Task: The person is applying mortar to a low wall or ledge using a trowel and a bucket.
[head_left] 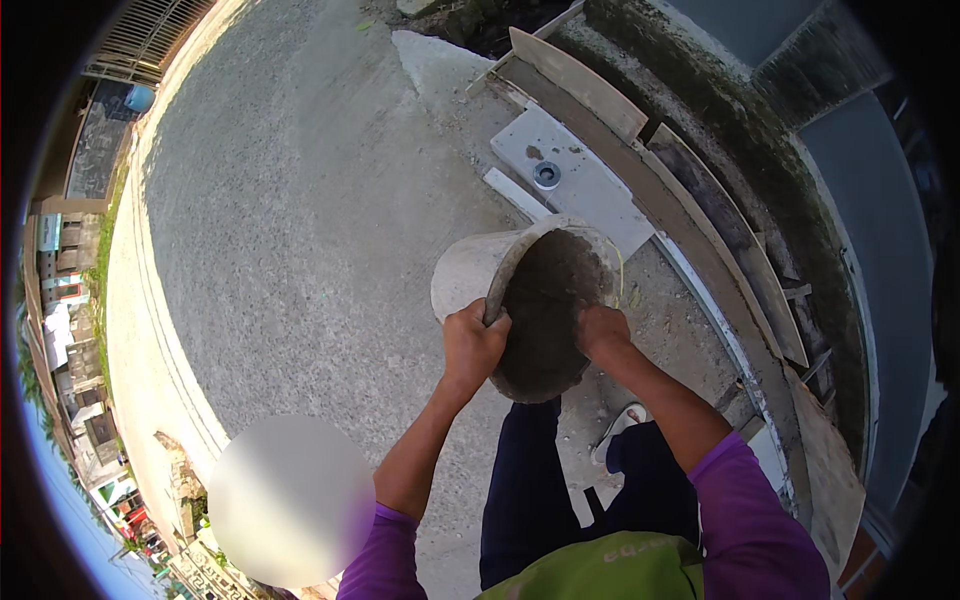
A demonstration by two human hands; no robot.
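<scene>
Mortar bucket (465, 275): above the concrete pavement, in front of the person's legs, mouth tilted toward them. Left to right: left hand (474, 348) clenched on near-left rim, good hold. Wall looks like stiff plastic, probably tough, may flex at the lip. Inside: grey wet-looking mortar (540, 305), likely dense, so expect heavy and lopsided; smeared lip could be slick. Right hand (604, 335) at the mouth's right side, fingers hidden, can't tell if gripping. Far-right rim looks the best counter-hold. Wooden formwork board (735, 230) further right, apart.
</scene>
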